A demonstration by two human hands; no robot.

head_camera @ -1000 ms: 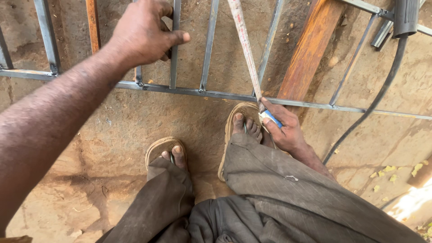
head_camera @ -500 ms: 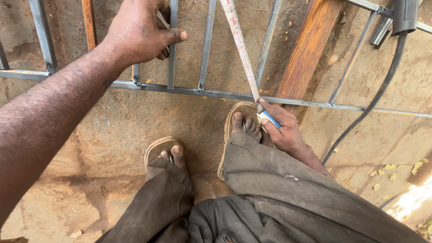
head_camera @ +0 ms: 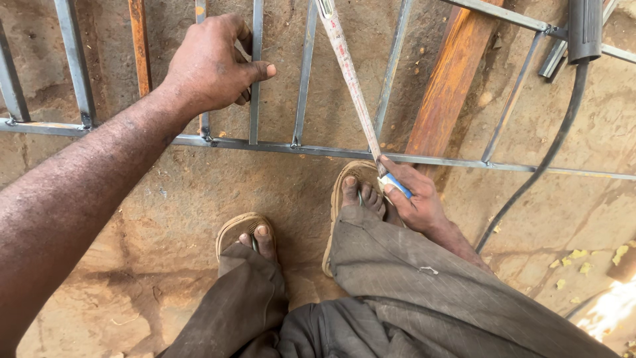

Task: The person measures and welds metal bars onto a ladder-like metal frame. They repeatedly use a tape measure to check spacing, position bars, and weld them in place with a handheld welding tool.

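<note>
While left hand (head_camera: 212,63) grips frame (head_camera: 278,144), right hand (head_camera: 414,202) holds tape (head_camera: 351,83)

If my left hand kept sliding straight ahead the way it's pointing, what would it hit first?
Probably nothing new: the left hand already grips a vertical bar of the metal grille, and that bar runs on past the picture's top edge.

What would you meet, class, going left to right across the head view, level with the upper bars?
Rusty orange bar → left hand → tape measure → wooden plank → black cable.
</note>
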